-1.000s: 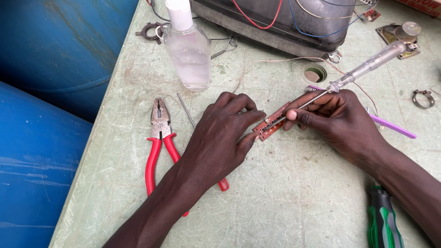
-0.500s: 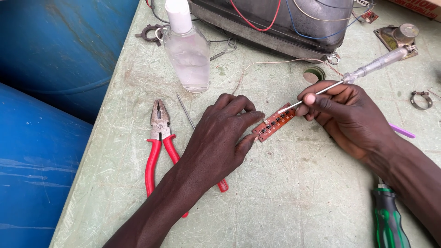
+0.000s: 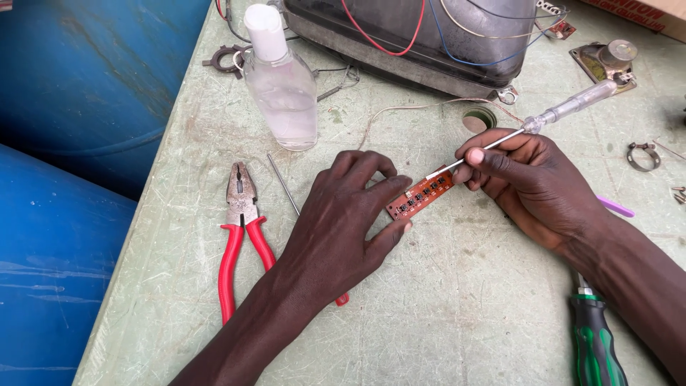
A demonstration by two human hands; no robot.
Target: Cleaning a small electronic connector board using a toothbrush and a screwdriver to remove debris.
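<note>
**Fingers pinched on a small circuit strip and a slim screwdriver**

Fingers (image 3: pixel 389 187) of the left hand (image 3: pixel 343 229) spread over the near end of a small red-brown circuit strip (image 3: pixel 423 194), fingertips pressed on its left end and thumb tucked against its lower edge, pinning it flat to the pale green tabletop (image 3: pixel 443 314). Closed around nothing else. Right hand (image 3: pixel 532 186) curled tight, thumb and forefinger pinched on the thin metal shaft of a clear-handled screwdriver (image 3: pixel 564 111), handle slanting up and away to the right, tip resting at the far end of the strip. Strip itself lying near the middle of the table, angled up to the right, between the two hands and touching both.

Just left of the left wrist, red-handled pliers (image 3: pixel 239 236) flat on the table, jaws closed and pointing away, one handle partly hidden under the forearm. Beside them a thin metal rod (image 3: pixel 283 184). Farther back, a clear plastic bottle (image 3: pixel 281 82) with a white cap standing upright. Behind it, a dark casing (image 3: pixel 407 50) with red, blue and white wires looped across. A metal clamp ring (image 3: pixel 643 156) off to the right; a green-and-black screwdriver handle (image 3: pixel 597 343) near the right forearm; a purple stick (image 3: pixel 616 207) poking out behind the right hand. Blue barrels (image 3: pixel 78 107) beyond the left table edge.
</note>
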